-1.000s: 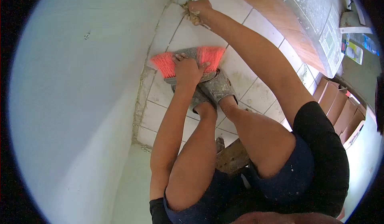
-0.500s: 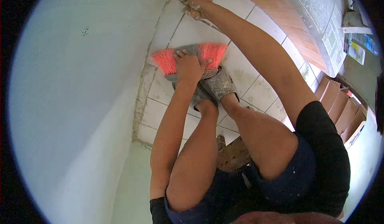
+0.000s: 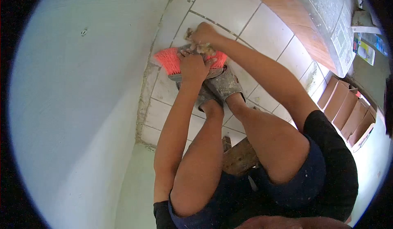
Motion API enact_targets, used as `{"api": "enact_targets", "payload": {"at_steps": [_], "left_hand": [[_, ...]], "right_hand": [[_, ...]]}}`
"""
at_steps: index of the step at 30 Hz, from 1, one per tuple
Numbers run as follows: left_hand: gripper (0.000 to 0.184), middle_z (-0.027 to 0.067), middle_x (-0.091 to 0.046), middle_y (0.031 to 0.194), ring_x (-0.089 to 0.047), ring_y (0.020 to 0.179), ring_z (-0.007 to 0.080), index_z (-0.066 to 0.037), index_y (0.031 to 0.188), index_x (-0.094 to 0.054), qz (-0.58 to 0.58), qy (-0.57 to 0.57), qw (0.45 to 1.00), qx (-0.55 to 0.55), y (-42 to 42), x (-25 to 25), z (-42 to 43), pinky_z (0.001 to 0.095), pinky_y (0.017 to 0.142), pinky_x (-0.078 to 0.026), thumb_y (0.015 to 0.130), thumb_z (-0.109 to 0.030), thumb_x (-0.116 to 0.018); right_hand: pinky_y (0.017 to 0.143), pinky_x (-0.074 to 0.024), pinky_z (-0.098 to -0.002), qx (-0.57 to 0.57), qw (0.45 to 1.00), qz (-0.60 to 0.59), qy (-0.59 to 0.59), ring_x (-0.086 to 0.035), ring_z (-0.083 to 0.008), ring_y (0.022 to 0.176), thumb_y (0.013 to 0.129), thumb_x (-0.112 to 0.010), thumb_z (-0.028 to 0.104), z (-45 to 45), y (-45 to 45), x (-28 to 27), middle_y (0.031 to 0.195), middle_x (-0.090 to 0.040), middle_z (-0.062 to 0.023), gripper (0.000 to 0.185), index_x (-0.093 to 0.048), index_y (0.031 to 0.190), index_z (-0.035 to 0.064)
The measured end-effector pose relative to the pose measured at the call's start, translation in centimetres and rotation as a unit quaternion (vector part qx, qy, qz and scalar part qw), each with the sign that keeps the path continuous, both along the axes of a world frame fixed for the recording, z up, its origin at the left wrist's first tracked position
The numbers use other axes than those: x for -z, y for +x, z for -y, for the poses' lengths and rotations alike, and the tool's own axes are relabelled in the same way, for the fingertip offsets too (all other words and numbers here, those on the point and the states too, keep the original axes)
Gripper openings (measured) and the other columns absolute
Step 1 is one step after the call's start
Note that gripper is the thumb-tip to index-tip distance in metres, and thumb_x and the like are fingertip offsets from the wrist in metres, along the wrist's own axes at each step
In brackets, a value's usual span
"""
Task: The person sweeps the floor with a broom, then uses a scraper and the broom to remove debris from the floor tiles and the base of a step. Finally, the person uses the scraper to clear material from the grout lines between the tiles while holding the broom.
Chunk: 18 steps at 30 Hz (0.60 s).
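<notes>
Broom head (image 3: 166,61) with red and grey bristles lies across the front of a pair of dusty grey clogs (image 3: 224,83), near the base of the pale wall (image 3: 82,90). Spread over its middle, the left hand (image 3: 193,68) holds it, fingers on the bristles and thumb set apart. Close by the fingertips of that hand, the right hand (image 3: 204,34) is clenched around a crumpled yellowish-brown rag (image 3: 206,49), which is blurred; whether it touches the bristles I cannot tell. White floor tiles (image 3: 227,4) extend around the clogs, and a worn wooden board (image 3: 240,157) shows between the legs.
</notes>
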<state>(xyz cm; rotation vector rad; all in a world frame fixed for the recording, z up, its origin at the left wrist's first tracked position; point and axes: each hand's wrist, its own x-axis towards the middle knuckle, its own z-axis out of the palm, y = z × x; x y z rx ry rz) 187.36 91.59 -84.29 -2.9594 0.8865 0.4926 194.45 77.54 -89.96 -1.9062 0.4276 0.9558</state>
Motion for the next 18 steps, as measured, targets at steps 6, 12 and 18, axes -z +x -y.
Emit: {"api": "enact_targets", "payload": {"at_steps": [6, 12, 18], "left_hand": [[0.073, 0.0185, -0.068, 0.072, -0.069, 0.068, 0.0338, 0.002, 0.088, -0.069, -0.072, -0.050, 0.995, -0.038, 0.5, -1.3, -0.2, 0.0456, 0.069, -0.056, 0.081, -0.070, -0.059], [0.071, 0.0189, -0.067, 0.068, -0.069, 0.065, 0.0340, 0.001, 0.079, -0.070, -0.121, -0.006, 0.991, -0.054, 0.6, -1.3, 0.2, 0.0443, 0.061, -0.055, 0.080, -0.069, -0.060], [0.067, 0.0164, -0.065, 0.062, -0.067, 0.061, 0.0333, 0.001, 0.073, -0.068, 0.086, -0.128, 0.988, -0.001, 0.4, -0.7, -0.7, 0.0443, 0.058, -0.054, 0.081, -0.066, -0.062]], "right_hand": [[0.077, -0.0572, -0.0418, -0.009, 0.995, 0.088, -0.053, -0.070, -0.0396, 0.088, 0.073, -0.067, 0.030, -3.2, 1.5, -3.7, 0.087, -0.068, -0.0280, 0.043, -0.067, 0.083, -0.0119], [0.077, -0.0571, -0.0411, -0.074, 0.993, 0.087, -0.028, -0.070, -0.0382, 0.090, 0.073, -0.069, 0.034, -2.9, 2.8, -1.6, 0.088, -0.068, -0.0292, 0.047, -0.068, 0.085, -0.0117], [0.079, -0.0562, -0.0433, -0.083, 0.992, 0.070, -0.057, -0.070, -0.0363, 0.092, 0.075, -0.065, 0.040, -5.1, 3.5, -0.9, 0.093, -0.069, -0.0266, 0.050, -0.070, 0.088, -0.0084]]}}
